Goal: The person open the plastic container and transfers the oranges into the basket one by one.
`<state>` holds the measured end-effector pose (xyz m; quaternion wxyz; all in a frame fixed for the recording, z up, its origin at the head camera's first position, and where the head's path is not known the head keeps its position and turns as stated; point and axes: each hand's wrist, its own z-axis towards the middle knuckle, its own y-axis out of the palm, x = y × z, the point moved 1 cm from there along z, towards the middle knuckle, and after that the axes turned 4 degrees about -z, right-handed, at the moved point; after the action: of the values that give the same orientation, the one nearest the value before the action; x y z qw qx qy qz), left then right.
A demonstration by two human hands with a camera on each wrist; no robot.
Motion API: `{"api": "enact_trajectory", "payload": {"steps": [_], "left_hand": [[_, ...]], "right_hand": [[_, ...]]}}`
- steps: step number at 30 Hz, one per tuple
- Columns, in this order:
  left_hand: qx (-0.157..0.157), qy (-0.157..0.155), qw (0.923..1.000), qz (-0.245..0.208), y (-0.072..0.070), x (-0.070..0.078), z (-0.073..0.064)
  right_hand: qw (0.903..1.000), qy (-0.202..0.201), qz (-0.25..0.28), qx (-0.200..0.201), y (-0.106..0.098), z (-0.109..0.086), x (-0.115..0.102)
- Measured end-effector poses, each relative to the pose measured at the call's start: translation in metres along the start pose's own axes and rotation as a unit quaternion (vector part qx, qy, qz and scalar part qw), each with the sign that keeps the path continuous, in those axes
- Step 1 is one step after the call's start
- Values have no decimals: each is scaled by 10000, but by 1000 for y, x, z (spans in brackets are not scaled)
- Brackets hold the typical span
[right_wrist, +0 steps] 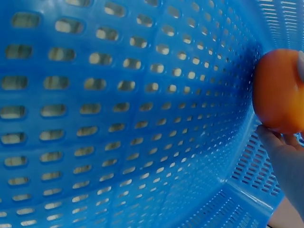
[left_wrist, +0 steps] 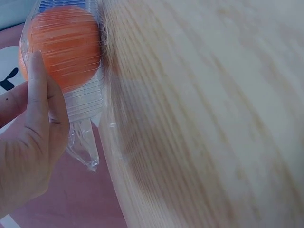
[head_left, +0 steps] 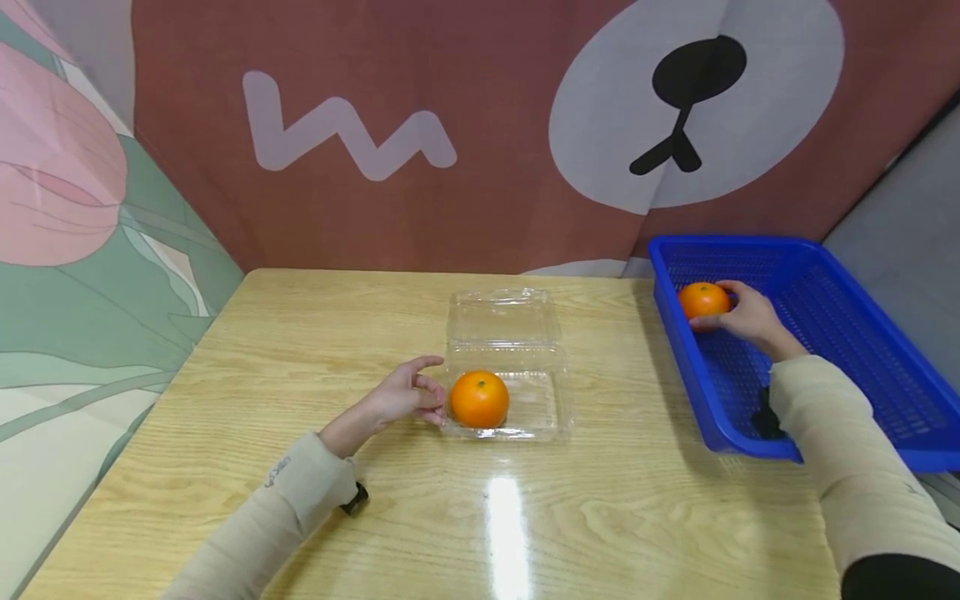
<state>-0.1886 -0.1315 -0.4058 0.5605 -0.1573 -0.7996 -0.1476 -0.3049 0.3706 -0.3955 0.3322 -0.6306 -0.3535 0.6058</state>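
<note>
An orange (head_left: pixel 479 399) sits in the left half of a clear plastic clamshell box (head_left: pixel 536 404), whose lid (head_left: pixel 502 318) lies folded back toward the wall. My left hand (head_left: pixel 408 390) is at the box's left side, fingers loosely extended. In the left wrist view, the fingers (left_wrist: pixel 40 95) lie right at the clear wall, overlapping the orange behind it. Over on the right, my right hand (head_left: pixel 746 312) grips a second orange (head_left: pixel 703 303) between thumb and fingers, inside the blue basket near its left wall. The right wrist view shows that orange (right_wrist: pixel 278 90) close to the perforated plastic.
The blue plastic basket (head_left: pixel 678 358) stands at the table's right side, its rim raised around my right forearm. The wooden table (head_left: pixel 600 517) meets a printed brown wall (head_left: pixel 375 225) at the back and a floral panel (head_left: pixel 82 333) on the left.
</note>
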Motion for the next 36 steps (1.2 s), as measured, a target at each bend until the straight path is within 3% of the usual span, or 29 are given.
{"api": "enact_trajectory", "payload": {"steps": [13, 22, 36], "left_hand": [[41, 8, 10000, 68, 2, 3, -1], [23, 23, 10000, 55, 2, 2, -3], [30, -7, 10000, 84, 1, 0, -1]], "right_hand": [[9917, -105, 981, -826, -4, 6, 5], [9867, 20, 1089, -1210, -5, 2, 3], [9817, 377, 1290, -1349, -6, -1, 8]]}}
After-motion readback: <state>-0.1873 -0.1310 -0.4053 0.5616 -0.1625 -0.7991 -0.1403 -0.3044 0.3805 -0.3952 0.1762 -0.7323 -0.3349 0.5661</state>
